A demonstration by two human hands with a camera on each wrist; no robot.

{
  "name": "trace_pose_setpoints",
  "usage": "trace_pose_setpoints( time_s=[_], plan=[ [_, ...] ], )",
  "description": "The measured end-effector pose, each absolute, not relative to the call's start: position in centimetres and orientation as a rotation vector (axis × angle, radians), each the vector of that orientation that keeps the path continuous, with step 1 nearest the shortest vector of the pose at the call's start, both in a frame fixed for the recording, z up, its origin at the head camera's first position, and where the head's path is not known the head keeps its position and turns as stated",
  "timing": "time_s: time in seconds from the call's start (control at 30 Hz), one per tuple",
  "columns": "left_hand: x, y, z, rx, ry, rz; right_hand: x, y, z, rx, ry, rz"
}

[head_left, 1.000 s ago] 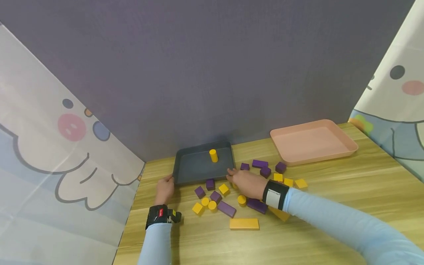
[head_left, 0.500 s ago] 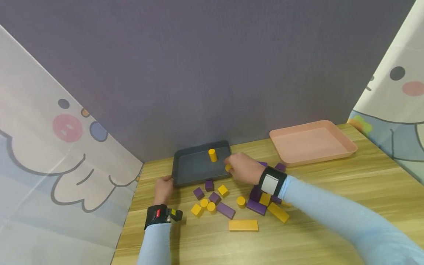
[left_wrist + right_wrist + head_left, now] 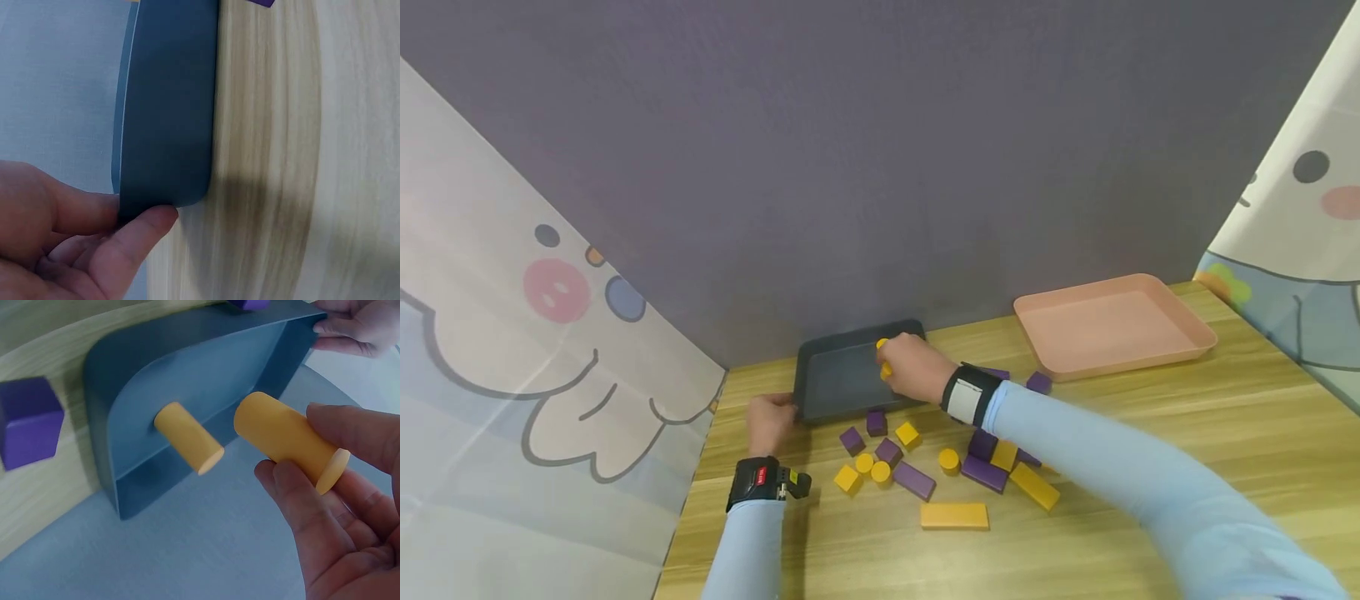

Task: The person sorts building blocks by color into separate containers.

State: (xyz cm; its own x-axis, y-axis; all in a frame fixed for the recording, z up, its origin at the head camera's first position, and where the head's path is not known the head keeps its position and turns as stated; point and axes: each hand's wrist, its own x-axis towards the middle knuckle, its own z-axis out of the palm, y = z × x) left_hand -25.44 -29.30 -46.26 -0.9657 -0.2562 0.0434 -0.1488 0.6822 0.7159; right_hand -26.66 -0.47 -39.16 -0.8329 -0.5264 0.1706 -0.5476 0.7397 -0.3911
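A dark blue-grey tray point(image 3: 831, 379) lies by the back wall. My left hand point(image 3: 769, 427) pinches its near left corner, and the left wrist view shows thumb and fingers on either side of the tray wall point(image 3: 169, 125). Over the tray, my right hand point(image 3: 917, 367) holds a yellow cylinder block point(image 3: 284, 434) between thumb and fingers. Another yellow cylinder point(image 3: 190, 439) stands upright in the tray, close beside the held one and apart from it in the right wrist view. In the head view, the right hand hides part of the tray's right side.
Purple and yellow blocks lie scattered in front of the tray, among them a purple bar point(image 3: 913, 481), a yellow bar point(image 3: 954, 516) and a yellow cube point(image 3: 908, 435). A pink tray point(image 3: 1112, 325) sits at the back right. A grey wall point(image 3: 880, 167) rises behind.
My right hand has picked up a yellow cylinder from among the blocks and moved left with it over the dark tray. The left hand stays at the tray's corner.
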Motion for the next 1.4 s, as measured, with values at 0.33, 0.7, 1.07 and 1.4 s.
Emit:
trace_pose_setpoints(
  time_s=[0.33, 0.7, 1.07, 1.4],
  plan=[
    [-24.9, -29.4, -47.4, 0.365, -2.680, -1.177, -28.9, -4.6, -41.2, 0.924, -2.870, 0.637],
    [-24.8, -27.6, -47.7, 0.393, -2.600, -1.220, -30.7, -6.5, -42.4, 0.827, -2.903, 0.634],
    [-25.1, -27.1, -47.5, 0.480, -2.601, -1.264, -31.6, -7.0, -42.2, 0.840, -2.887, 0.586],
    [-25.1, -26.7, -47.4, 0.506, -2.566, -1.253, -32.6, -7.4, -43.3, 0.779, -2.862, 0.524]
  ],
)
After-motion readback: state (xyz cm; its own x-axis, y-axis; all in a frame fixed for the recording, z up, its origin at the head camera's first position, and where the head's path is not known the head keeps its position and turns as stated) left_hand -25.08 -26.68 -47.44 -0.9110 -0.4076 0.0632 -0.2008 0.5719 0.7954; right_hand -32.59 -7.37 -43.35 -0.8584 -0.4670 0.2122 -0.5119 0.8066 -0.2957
